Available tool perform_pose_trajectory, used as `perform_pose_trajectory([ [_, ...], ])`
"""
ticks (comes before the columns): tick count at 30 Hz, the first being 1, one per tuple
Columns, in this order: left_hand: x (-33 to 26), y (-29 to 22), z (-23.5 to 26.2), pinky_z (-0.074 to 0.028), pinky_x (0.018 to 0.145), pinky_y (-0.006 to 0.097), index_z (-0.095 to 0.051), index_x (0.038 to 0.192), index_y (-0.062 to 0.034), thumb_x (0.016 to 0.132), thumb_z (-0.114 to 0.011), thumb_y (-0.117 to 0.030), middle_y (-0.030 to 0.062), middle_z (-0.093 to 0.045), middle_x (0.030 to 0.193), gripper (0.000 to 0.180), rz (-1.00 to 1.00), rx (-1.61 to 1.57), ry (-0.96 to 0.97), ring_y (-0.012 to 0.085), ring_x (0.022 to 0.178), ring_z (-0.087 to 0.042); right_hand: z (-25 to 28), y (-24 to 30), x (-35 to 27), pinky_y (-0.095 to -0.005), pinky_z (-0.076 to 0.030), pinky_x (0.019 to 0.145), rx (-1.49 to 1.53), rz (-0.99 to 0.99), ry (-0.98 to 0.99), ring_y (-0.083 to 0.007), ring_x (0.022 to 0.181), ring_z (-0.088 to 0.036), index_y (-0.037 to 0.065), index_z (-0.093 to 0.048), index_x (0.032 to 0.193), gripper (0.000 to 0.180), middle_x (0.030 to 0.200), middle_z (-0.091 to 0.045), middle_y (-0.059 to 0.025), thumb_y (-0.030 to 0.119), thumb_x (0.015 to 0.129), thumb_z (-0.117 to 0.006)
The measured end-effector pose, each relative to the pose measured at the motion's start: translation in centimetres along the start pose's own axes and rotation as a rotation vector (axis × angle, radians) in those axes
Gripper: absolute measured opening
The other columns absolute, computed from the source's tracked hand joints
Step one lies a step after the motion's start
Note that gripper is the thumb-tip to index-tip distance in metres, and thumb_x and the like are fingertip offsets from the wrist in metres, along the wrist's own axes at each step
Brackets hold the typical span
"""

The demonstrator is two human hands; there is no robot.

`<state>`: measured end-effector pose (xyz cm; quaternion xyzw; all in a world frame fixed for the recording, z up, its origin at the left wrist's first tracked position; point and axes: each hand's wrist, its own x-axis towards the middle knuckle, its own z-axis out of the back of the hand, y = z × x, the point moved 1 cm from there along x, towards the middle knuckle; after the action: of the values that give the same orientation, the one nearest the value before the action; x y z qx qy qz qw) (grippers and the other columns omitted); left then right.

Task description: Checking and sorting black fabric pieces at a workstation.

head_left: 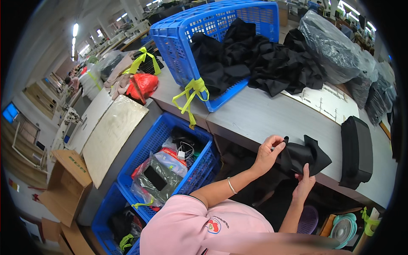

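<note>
Between my two hands, over the front edge of the grey table [250,121], is a piece of black fabric [304,155]. My left hand [269,155] pinches its left edge between thumb and fingers. Lower on the right, my right hand [303,182] grips the bottom edge, thumb up against the cloth. A stack of folded black fabric pieces [356,151] lies to the right. Farther back, a heap of loose black fabric [280,63] spills from a blue plastic crate [176,51] tipped on its side.
Yellow-green ties [193,95] hang from the tipped crate. Grey plastic-wrapped bundles [331,46] stand at the back right. Another blue crate [197,170] at lower left holds bags and a phone [155,177]. A cardboard box [68,182] is at far left, a small fan [342,229] at lower right.
</note>
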<state>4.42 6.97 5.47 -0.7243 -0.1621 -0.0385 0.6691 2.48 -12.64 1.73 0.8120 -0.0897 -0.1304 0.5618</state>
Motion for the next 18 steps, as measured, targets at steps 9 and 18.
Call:
perform_pose_trajectory([
  [9, 0.9, 2.7, 0.0, -0.049, 0.085, 0.025, -0.060, 0.124, -0.0027, 0.087, -0.068, -0.003, 0.0014, -0.065, 0.106, 0.037, 0.276, -0.229, 0.054, 0.0100, 0.095, -0.060, -1.2, 0.4, -1.3, -0.0265, -0.055, 0.066, -0.055, 0.049, 0.036, -0.0111, 0.086, -0.066, 0.000, -0.067, 0.114, 0.028, 0.104, -0.069, -0.0039, 0.021, 0.095, -0.068],
  [18, 0.6, 1.6, -0.3, -0.043, 0.065, 0.017, -0.068, 0.112, -0.0036, 0.097, -0.065, -0.012, -0.0037, -0.065, 0.091, 0.017, 0.281, -0.293, 0.024, 0.0021, 0.075, -0.056, 1.9, -1.1, 0.2, -0.0245, -0.052, 0.066, 0.056, -0.049, 0.002, -0.0093, 0.074, -0.064, 0.005, -0.068, 0.107, 0.029, 0.095, -0.070, -0.0020, 0.030, 0.094, -0.070],
])
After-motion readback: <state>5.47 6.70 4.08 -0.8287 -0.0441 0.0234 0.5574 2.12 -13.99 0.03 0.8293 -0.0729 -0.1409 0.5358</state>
